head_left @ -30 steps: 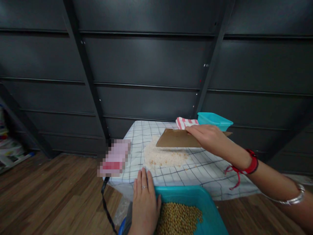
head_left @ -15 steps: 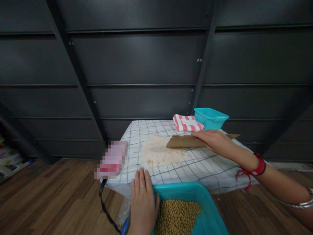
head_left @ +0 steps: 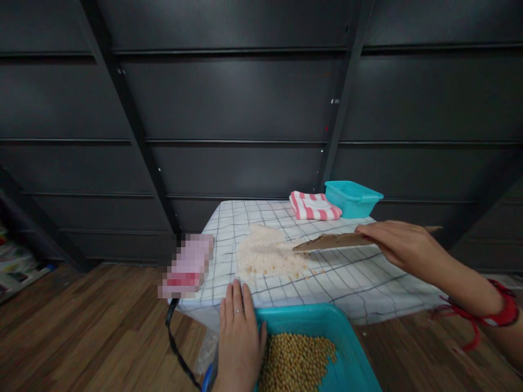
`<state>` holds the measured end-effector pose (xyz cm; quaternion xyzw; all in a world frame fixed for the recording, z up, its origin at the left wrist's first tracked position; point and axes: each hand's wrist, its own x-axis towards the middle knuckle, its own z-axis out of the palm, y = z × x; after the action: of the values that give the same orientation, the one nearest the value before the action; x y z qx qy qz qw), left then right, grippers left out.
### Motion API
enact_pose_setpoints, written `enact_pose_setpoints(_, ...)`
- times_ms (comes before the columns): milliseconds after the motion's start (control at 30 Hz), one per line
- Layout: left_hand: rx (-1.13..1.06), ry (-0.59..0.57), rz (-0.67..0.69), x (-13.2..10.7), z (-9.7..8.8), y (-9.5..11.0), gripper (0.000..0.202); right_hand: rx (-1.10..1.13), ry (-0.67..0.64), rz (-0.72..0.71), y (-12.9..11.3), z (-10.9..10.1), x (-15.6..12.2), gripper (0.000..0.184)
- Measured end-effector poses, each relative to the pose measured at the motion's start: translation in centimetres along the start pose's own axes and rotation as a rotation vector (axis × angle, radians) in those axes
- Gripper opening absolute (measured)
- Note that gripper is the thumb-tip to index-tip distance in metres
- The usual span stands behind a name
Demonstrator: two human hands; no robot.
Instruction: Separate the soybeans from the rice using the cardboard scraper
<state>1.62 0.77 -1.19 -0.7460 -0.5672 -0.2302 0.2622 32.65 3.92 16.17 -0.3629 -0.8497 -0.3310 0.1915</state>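
My right hand (head_left: 402,245) is closed around a piece of brown cardboard (head_left: 335,240), held low over the right side of the table with its left end near the pile. A pale, rice-like grain heap (head_left: 269,253) spreads across the cloth, with several yellowish beans scattered along its near and right edges. My left hand (head_left: 240,337) lies flat, fingers stretched out together toward the table edge and thumb apart, over the left rim of a teal tub (head_left: 351,337). Inside that tub are many soybeans (head_left: 298,359).
A white checked cloth (head_left: 245,212) covers the table. At the back stand a smaller turquoise tub (head_left: 353,198) and a folded pink-striped towel (head_left: 314,207). A pixelated pink object (head_left: 188,267) with a black strap is at the left edge. Dark wall panels (head_left: 245,98) rise behind.
My right hand has moved right with the cardboard, which now sits farther from the heap and seems tilted flatter. My left hand and the tub of soybeans have stayed put.
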Motion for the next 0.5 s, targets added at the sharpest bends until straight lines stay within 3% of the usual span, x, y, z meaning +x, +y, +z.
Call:
enact_pose_setpoints(300, 0.043, -0.001, 0.037, 0.2, 0.0, 0.3, 0.052, -0.233, 0.022, -0.024, -0.4, 0.6, -2.1, 0.038)
enact_pose_setpoints(500, 0.063, 0.008, 0.005, 0.5, -0.5, 0.7, 0.048, -0.205, 0.010, -0.026, -1.4, -0.2, -3.1, 0.037)
